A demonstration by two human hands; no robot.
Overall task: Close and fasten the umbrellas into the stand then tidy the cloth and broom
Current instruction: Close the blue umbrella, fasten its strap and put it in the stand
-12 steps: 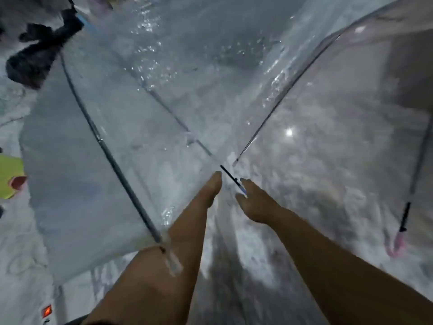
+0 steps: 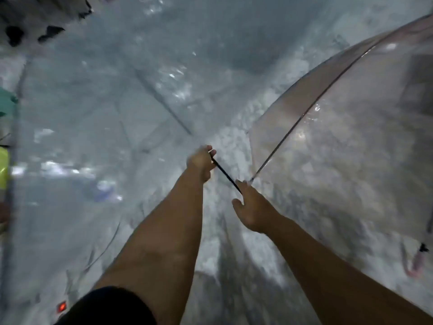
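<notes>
Two open clear umbrellas fill the view. A bluish one (image 2: 98, 118) spreads across the left and centre, blurred by motion. A pinkish one (image 2: 339, 141) curves over the right, its pink hooked handle (image 2: 414, 266) low at the right edge. My left hand (image 2: 201, 161) grips the upper end of a thin black rib tip (image 2: 226, 175) at the bluish canopy's rim. My right hand (image 2: 251, 207) holds the lower end of that rib, close to the pinkish umbrella's rib tip (image 2: 253, 178).
The floor (image 2: 234, 146) below is pale and speckled. Dark objects (image 2: 28, 31) lie at the top left. A yellow-green item (image 2: 3, 167) and a teal one (image 2: 7, 99) sit at the left edge. A small red light (image 2: 62, 307) glows at the bottom left.
Both hands have closed on the black rib tip that they were only reaching towards. The bluish canopy has swung and now looks blurred.
</notes>
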